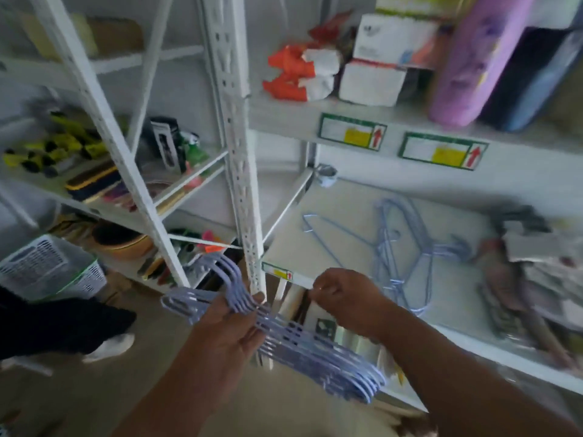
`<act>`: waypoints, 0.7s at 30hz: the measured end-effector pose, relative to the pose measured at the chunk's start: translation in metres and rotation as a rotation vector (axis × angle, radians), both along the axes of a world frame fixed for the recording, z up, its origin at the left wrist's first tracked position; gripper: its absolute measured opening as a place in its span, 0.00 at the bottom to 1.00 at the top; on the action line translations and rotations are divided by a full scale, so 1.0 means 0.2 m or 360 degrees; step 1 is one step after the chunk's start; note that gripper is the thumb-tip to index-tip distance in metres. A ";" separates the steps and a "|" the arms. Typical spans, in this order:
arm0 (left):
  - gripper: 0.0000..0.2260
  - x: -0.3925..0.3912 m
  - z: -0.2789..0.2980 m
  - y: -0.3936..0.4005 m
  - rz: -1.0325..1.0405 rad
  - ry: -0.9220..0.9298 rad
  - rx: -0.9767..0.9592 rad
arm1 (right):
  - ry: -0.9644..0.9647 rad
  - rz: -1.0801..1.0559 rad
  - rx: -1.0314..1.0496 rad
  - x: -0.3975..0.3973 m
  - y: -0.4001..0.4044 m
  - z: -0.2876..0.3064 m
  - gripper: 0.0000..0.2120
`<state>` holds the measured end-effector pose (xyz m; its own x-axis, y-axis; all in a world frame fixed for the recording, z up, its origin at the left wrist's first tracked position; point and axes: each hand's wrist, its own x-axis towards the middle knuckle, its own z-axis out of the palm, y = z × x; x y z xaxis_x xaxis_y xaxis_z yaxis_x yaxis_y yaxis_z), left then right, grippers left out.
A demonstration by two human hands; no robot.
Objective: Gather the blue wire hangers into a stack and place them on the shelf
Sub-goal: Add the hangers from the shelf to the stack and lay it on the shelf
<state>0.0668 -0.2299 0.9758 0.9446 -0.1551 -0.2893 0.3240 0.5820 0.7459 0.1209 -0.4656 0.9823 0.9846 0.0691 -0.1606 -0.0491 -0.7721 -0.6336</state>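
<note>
My left hand grips a stack of several pale blue hangers by the necks, hooks pointing up left, held in front of the white shelf post. My right hand hovers at the front edge of the shelf, fingers curled; whether it pinches anything I cannot tell. On the shelf lies a loose tangle of blue wire hangers, with one single wire hanger apart to its left.
Crumpled papers and clutter fill the shelf's right side. Above, boxes, a purple roll and orange-white items sit on the upper shelf. A white basket and a person's shoe are on the floor left.
</note>
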 end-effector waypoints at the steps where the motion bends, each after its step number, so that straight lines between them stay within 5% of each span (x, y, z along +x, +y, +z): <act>1: 0.31 0.02 0.00 -0.06 -0.0012 0.0027 0.0017 | -0.0015 -0.0148 -0.0041 0.04 -0.11 0.00 0.10; 3: 0.35 0.09 0.00 -0.17 -0.0048 0.0062 0.0054 | -0.0034 -0.0407 -0.0196 0.15 -0.36 -0.04 0.10; 9: 0.20 0.27 0.03 -0.53 -0.0079 0.0155 0.0289 | 0.0206 -0.0812 -0.0431 0.39 -0.95 -0.30 0.17; 21: 0.09 0.57 0.11 -0.88 -0.0278 -0.0020 0.0913 | 0.0413 -0.0947 -0.0358 0.49 -1.29 -0.58 0.16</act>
<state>0.1809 -0.4052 0.9975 0.9231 -0.1305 -0.3618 0.3678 0.0242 0.9296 0.2197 -0.7239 0.8655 0.7724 -0.5344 -0.3433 -0.6342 -0.6781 -0.3714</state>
